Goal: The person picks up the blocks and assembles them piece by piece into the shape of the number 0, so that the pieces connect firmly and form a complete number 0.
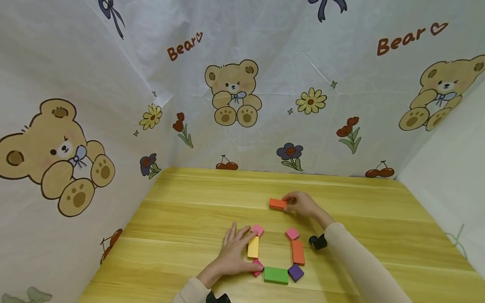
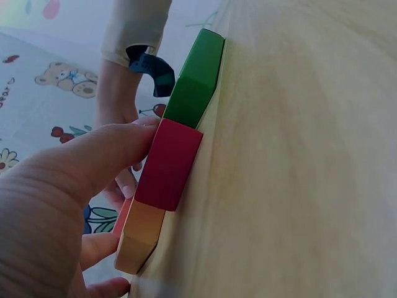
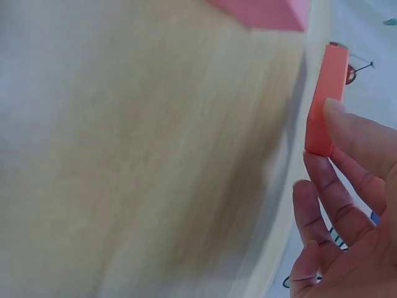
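My right hand pinches one end of an orange block between thumb and fingers, beyond the other blocks. In the right wrist view that orange block stands out past the fingertips. My left hand rests with fingers spread along the left side of a block outline. Its thumb touches a dark pink block, and its index finger reaches to a pink block at the far left corner. Between these two lies a yellow block. A green block forms the near side.
A purple block sits at the near right corner. Beyond it come an orange block and a pink block, making the right side. All lie on a wood-grain table backed by a bear-print cloth.
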Motion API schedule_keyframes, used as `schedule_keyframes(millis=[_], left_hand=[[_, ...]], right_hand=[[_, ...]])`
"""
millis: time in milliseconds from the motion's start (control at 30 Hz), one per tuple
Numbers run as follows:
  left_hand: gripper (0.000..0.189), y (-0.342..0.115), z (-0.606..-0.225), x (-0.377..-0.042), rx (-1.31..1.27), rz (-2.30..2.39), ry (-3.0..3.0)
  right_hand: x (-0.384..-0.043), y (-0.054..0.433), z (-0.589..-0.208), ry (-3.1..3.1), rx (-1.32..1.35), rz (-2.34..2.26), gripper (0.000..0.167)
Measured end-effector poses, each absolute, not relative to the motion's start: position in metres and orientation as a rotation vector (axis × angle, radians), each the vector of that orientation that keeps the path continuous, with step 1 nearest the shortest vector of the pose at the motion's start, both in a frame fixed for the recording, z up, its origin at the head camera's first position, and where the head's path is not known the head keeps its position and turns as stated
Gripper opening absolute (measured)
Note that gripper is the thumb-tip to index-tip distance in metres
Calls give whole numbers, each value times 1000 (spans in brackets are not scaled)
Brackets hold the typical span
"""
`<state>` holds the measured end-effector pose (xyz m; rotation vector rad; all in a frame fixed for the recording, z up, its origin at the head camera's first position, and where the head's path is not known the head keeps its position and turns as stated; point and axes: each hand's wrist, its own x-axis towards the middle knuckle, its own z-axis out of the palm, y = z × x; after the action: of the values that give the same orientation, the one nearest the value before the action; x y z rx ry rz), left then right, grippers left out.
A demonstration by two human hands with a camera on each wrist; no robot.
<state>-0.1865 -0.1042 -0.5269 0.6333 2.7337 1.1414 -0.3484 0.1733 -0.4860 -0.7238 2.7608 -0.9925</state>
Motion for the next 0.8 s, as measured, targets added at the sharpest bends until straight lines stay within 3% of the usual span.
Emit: schedule_keyframes(millis=[800], left_hand=[[96, -106, -529, -188, 620, 1118, 2740]], right_hand=[[-292, 166, -477, 2615, -798, -1011, 26]])
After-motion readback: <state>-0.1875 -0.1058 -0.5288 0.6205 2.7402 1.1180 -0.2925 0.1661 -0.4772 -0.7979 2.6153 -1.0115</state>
